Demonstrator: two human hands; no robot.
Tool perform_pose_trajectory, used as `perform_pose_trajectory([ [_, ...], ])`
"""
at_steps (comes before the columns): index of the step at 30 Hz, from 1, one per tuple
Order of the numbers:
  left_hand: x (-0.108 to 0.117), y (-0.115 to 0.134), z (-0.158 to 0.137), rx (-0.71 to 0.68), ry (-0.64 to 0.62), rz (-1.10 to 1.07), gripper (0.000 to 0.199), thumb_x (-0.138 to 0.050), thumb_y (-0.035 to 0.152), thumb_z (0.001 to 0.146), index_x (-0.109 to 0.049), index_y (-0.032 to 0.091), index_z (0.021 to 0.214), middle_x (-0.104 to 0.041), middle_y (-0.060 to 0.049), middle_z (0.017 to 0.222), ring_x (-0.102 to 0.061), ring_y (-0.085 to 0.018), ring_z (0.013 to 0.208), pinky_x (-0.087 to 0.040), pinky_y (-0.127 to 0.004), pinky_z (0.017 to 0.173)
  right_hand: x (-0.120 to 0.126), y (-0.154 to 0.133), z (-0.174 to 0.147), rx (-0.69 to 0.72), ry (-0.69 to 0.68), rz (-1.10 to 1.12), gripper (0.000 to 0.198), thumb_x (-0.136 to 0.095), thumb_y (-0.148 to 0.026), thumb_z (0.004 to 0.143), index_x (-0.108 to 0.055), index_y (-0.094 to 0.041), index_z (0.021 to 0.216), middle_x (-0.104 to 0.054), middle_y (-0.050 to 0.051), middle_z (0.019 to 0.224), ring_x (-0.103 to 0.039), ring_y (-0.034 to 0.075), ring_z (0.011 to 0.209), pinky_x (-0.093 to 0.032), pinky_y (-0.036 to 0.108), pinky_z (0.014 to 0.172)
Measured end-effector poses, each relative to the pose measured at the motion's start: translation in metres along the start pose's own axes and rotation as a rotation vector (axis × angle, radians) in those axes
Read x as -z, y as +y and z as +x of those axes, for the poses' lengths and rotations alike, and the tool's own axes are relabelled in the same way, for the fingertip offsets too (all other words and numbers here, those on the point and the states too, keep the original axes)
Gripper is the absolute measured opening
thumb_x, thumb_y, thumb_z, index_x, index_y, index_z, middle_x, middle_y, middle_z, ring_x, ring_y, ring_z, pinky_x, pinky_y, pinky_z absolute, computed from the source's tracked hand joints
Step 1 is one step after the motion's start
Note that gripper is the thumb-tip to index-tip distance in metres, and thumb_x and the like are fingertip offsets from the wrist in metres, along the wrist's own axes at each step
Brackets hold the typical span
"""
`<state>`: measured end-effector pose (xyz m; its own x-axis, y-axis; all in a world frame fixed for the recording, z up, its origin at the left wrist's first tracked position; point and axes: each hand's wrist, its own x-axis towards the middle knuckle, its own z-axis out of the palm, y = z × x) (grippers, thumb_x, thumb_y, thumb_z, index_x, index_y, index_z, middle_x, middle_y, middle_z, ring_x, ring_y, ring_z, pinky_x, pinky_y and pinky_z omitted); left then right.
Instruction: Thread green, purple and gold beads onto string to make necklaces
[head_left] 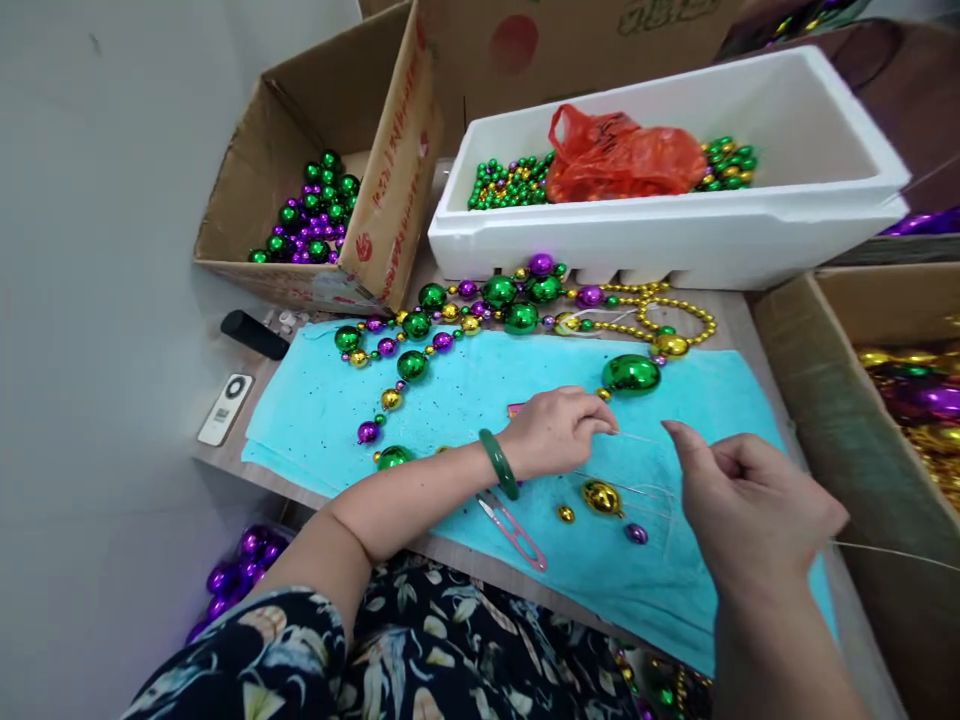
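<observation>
My left hand (556, 432), with a green bangle (499, 464) at its wrist, pinches a thin clear thread (639, 437) above the blue cloth. The thread runs across to my right hand (754, 500), whose fingers are closed on it; a length trails off to the right. Beyond my left hand lies a large green bead (631, 374), in line with a gold bead (670, 346) of the bead strand. Below the hands are a gold oval bead (601, 497), a small gold bead (565, 514) and a purple bead (636, 533). Pink thread snips (517, 535) lie near my left forearm.
A blue cloth (300, 420) covers much of the table. A mixed bead strand (499, 291) stretches along its far side. Behind stand a cardboard box (397, 190) and a white foam box (645, 240) with beads and a red bag (630, 160). Another box (817, 400) is at right.
</observation>
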<state>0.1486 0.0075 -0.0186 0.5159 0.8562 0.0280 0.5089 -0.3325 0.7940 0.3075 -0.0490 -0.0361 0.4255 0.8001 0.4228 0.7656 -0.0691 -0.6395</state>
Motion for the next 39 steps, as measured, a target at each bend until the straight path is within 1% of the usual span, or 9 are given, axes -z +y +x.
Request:
perform_pose_trajectory([
  [5, 0.003, -0.005, -0.003, 0.003, 0.002, -0.022, 0.017, -0.050, 0.007, 0.083, -0.064, 0.016, 0.076, -0.068, -0.004, 0.086, -0.060, -0.015, 0.090, -0.047, -0.027, 0.085, 0.006, -0.005, 0.001, 0.053, -0.142, 0.001, 0.058, -0.050, -0.065, 0.077, -0.030, -0.021, 0.044, -0.028, -0.005, 0.040, -0.027, 0.008, 0.038, -0.023, 0.026, 0.044],
  [12, -0.004, -0.001, -0.005, 0.012, -0.051, -0.047, 0.019, -0.049, 0.009, 0.083, -0.064, 0.018, 0.075, -0.068, -0.003, 0.088, -0.060, -0.016, 0.091, -0.046, -0.028, 0.085, 0.001, 0.015, -0.001, -0.178, -0.153, 0.074, 0.050, -0.062, -0.053, 0.073, -0.031, -0.022, 0.047, -0.027, -0.004, 0.046, -0.027, 0.010, 0.045, -0.026, 0.028, 0.049],
  [17, -0.002, -0.006, -0.004, 0.093, -0.109, -0.149, 0.015, -0.054, 0.012, 0.082, -0.067, 0.017, 0.076, -0.068, -0.003, 0.086, -0.060, -0.014, 0.083, -0.046, -0.025, 0.077, 0.000, 0.024, 0.006, -0.251, -0.364, 0.115, 0.047, -0.058, -0.055, 0.072, -0.035, -0.023, 0.046, -0.031, -0.003, 0.044, -0.031, 0.012, 0.044, -0.028, 0.029, 0.047],
  [21, 0.000, -0.011, -0.005, 0.164, -0.143, -0.272, 0.013, -0.057, 0.018, 0.081, -0.070, 0.016, 0.083, -0.069, -0.003, 0.084, -0.058, -0.012, 0.069, -0.044, -0.023, 0.064, 0.010, 0.024, 0.016, -0.321, -0.475, 0.291, 0.040, -0.063, -0.058, 0.063, -0.049, -0.021, 0.055, -0.040, -0.002, 0.048, -0.036, 0.012, 0.045, -0.030, 0.028, 0.044],
  [25, 0.000, -0.008, -0.005, 0.106, -0.116, -0.202, 0.010, -0.065, 0.025, 0.077, -0.070, 0.016, 0.074, -0.068, -0.003, 0.078, -0.060, -0.014, 0.075, -0.044, -0.025, 0.071, 0.014, 0.025, 0.018, -0.406, -0.502, 0.333, 0.041, -0.070, -0.057, 0.053, -0.056, -0.019, 0.061, -0.045, -0.001, 0.050, -0.037, 0.011, 0.044, -0.028, 0.026, 0.040],
  [28, 0.001, -0.007, -0.005, 0.087, -0.097, -0.155, 0.010, -0.064, 0.023, 0.078, -0.069, 0.017, 0.072, -0.068, -0.002, 0.080, -0.060, -0.015, 0.079, -0.044, -0.025, 0.076, 0.011, 0.027, 0.015, -0.377, -0.522, 0.294, 0.042, -0.068, -0.060, 0.056, -0.057, -0.020, 0.063, -0.044, -0.002, 0.048, -0.036, 0.010, 0.041, -0.027, 0.025, 0.038],
  [33, 0.009, -0.013, -0.004, 0.036, -0.068, -0.127, 0.010, -0.062, 0.022, 0.080, -0.068, 0.017, 0.074, -0.067, -0.002, 0.081, -0.060, -0.015, 0.080, -0.044, -0.026, 0.077, 0.001, 0.022, 0.008, -0.253, -0.637, 0.385, 0.045, -0.069, -0.054, 0.060, -0.067, -0.019, 0.088, -0.067, 0.004, 0.070, -0.061, 0.019, 0.063, -0.049, 0.029, 0.057],
  [36, 0.022, -0.020, -0.006, -0.054, -0.077, -0.104, 0.011, -0.061, 0.021, 0.081, -0.068, 0.018, 0.073, -0.067, -0.003, 0.080, -0.060, -0.015, 0.081, -0.045, -0.027, 0.080, -0.003, 0.017, 0.007, -0.205, -0.696, 0.373, 0.039, -0.067, -0.056, 0.063, -0.069, -0.019, 0.074, -0.068, 0.005, 0.067, -0.061, 0.019, 0.059, -0.049, 0.029, 0.056],
  [39, 0.050, -0.031, -0.011, -0.108, -0.021, 0.000, 0.011, -0.059, 0.024, 0.083, -0.069, 0.020, 0.079, -0.068, -0.004, 0.085, -0.060, -0.017, 0.086, -0.044, -0.031, 0.086, -0.004, 0.016, 0.007, -0.196, -0.683, 0.347, 0.038, -0.065, -0.058, 0.065, -0.070, -0.020, 0.067, -0.068, 0.005, 0.065, -0.060, 0.019, 0.057, -0.048, 0.028, 0.051],
])
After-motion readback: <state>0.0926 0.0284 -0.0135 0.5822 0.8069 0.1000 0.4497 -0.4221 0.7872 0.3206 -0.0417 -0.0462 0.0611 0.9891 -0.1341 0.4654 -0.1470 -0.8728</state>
